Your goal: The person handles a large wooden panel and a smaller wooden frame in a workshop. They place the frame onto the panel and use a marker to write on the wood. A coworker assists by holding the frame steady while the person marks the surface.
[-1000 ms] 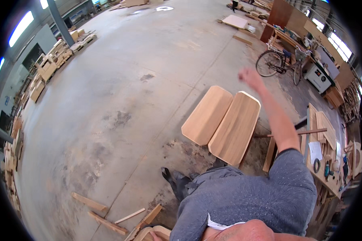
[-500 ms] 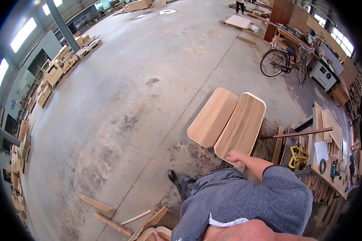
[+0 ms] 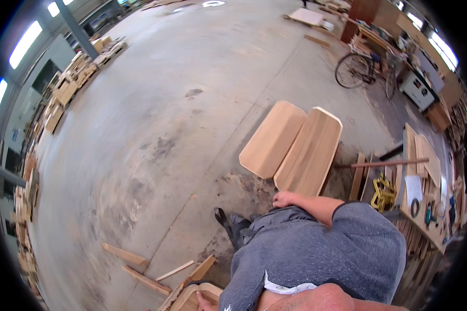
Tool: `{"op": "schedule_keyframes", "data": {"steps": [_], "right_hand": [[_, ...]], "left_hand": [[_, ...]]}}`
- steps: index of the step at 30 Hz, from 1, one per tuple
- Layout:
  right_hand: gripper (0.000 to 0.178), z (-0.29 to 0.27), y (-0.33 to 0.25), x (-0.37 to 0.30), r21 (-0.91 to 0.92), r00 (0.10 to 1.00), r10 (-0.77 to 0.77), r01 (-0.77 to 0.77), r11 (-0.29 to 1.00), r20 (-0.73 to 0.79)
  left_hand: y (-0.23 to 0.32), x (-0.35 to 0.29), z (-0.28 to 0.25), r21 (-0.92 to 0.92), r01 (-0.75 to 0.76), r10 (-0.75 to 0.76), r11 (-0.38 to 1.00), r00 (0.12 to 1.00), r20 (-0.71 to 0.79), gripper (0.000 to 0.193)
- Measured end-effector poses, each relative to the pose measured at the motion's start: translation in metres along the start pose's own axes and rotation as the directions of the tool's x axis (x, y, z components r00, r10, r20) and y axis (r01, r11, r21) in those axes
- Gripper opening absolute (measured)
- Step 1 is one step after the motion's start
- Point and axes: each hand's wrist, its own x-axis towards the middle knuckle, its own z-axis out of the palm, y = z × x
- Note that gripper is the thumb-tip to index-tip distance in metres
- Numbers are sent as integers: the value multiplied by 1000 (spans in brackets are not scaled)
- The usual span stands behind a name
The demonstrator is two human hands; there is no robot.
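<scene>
Two long wooden panels with cut-off corners lie side by side in front of me, a left panel (image 3: pixel 273 139) and a darker-grained right panel (image 3: pixel 310 153). Just off the right panel's near edge is my right hand (image 3: pixel 284 199), its fingers curled in and nothing visible in them. At the lower edge my left hand (image 3: pixel 207 302) touches a pale wooden piece with rounded corners (image 3: pixel 188 299). One finger lies stretched along its surface; the other fingers are mostly hidden.
Loose wooden strips (image 3: pixel 124 254) stand or lie at lower left. To the right, a workbench (image 3: pixel 407 207) carries a drill (image 3: pixel 429 213), a black ring and paper. Yellow clamps (image 3: pixel 383 192) hang beside it. Beyond are a bicycle (image 3: pixel 368 70) and a white machine (image 3: pixel 417 90).
My right hand has moved left and off the right panel's near edge. More of my left hand and the pale piece beneath it shows. The whole view has shifted slightly.
</scene>
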Motion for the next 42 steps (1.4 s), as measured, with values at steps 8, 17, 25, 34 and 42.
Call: {"op": "schedule_keyframes", "data": {"steps": [8, 17, 25, 34, 42], "right_hand": [[39, -4, 21, -23, 148, 973, 201, -184, 972, -110], [43, 36, 44, -55, 230, 938, 343, -324, 918, -50], [50, -127, 140, -100, 420, 438, 531, -329, 846, -725], [63, 57, 36, -17, 237, 894, 448, -439, 867, 19], [55, 21, 4, -4, 129, 978, 188, -199, 971, 95]], "left_hand": [[22, 6, -6, -8, -67, 67, 998, 997, 34, 93], [30, 7, -18, -20, -92, 92, 996, 996, 16, 94], [27, 3, 8, -59, -14, 16, 998, 999, 41, 96], [51, -9, 53, -54, 62, -56, 997, 993, 99, 97], [39, -4, 38, -78, 79, -74, 994, 995, 65, 99]]}}
